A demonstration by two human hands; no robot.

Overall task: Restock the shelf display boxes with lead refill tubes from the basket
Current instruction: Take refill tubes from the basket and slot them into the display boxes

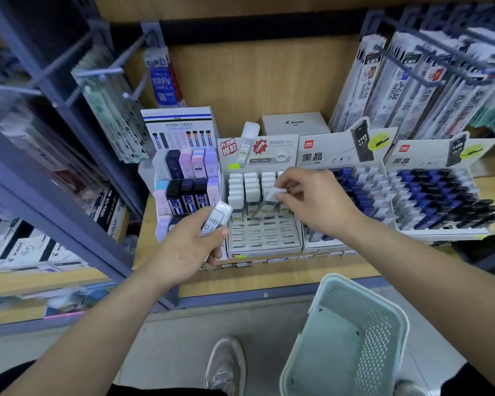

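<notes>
My left hand (187, 244) grips a clear lead refill tube (216, 218) with a white cap, marked HB 0.7, just left of the white display box (265, 244). My right hand (312, 200) pinches another white-capped tube (272, 197) by its top and holds it tilted over the box's third column. The box's back rows hold several white-capped tubes (243, 185); its front slots are bare. A pale green plastic basket (352, 332) stands on the floor below my right forearm, and its visible inside looks bare.
A box of pastel and black lead cases (183, 184) stands left of the white box. Two boxes of blue, black and white tubes (363, 192) (437, 195) stand to the right. Hanging refill packs (412, 81) fill the pegs above. My shoe (226, 364) is on the floor.
</notes>
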